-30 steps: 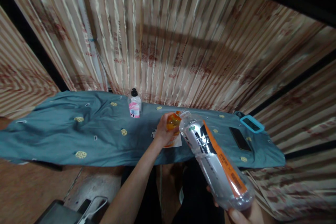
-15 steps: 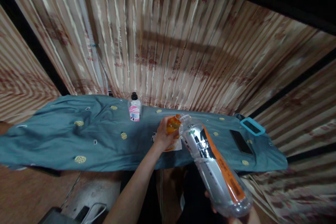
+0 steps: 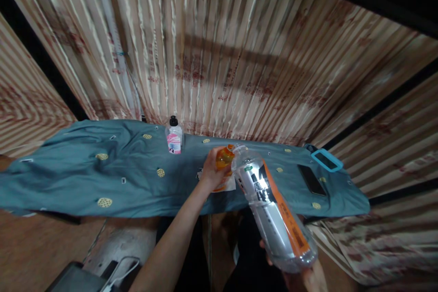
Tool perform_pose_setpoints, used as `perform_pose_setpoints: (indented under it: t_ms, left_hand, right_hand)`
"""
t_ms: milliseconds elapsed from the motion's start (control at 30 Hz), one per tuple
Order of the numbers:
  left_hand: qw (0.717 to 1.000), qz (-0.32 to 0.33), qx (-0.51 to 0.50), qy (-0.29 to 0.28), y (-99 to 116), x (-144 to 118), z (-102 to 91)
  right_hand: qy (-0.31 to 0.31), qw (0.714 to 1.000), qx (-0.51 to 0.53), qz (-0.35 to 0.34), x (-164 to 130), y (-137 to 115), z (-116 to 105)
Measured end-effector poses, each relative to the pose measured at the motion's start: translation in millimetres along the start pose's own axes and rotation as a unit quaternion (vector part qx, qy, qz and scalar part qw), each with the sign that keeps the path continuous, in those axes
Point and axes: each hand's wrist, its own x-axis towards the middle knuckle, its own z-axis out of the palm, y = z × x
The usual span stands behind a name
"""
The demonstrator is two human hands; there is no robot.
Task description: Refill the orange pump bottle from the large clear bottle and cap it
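The left hand [image 3: 209, 172] has its grip closed around a small orange bottle [image 3: 224, 159], which stands on the surface near the front edge, on a white paper [image 3: 228, 185] that shows under the hand. The right hand [image 3: 304, 277] is at the bottom edge of the view, its grip wrapped around the base of a large clear bottle [image 3: 273, 212] with an orange and black label. That bottle is tilted steeply, base low and toward the person, open mouth [image 3: 239, 149] raised and touching or just beside the top of the small orange bottle; whether anything flows cannot be told.

The surface is covered by a teal cloth [image 3: 102, 178] with small yellow patches, running long from left to right. Left of the left grip the cloth lies open for a long stretch. Behind it, near the back edge, stands a small clear bottle with a black cap and pink label [image 3: 174, 136], apart from the hand. To the right, beyond the large bottle, a dark phone [image 3: 311, 180] lies flat, and a light-blue framed object [image 3: 326, 160] sits at the far right corner. A striped curtain [image 3: 219, 54] hangs close behind the back edge. Below the front edge are the person's dark-clothed legs and, lower left, a dark case with a white cable [image 3: 119, 276].
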Motion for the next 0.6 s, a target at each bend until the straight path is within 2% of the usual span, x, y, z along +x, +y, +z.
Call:
perform_pose_setpoints:
  t_ms: [200,600]
  left_hand:
    - [1.000,0.004,0.002,-0.006,1,1,-0.2]
    - [1.000,0.003,0.001,-0.010,0,2,-2.0]
  right_hand:
    - [0.017,0.998,0.029,0.046,-7,-6,7]
    - [-0.007,0.990,0.117,0.081,-7,-7,17]
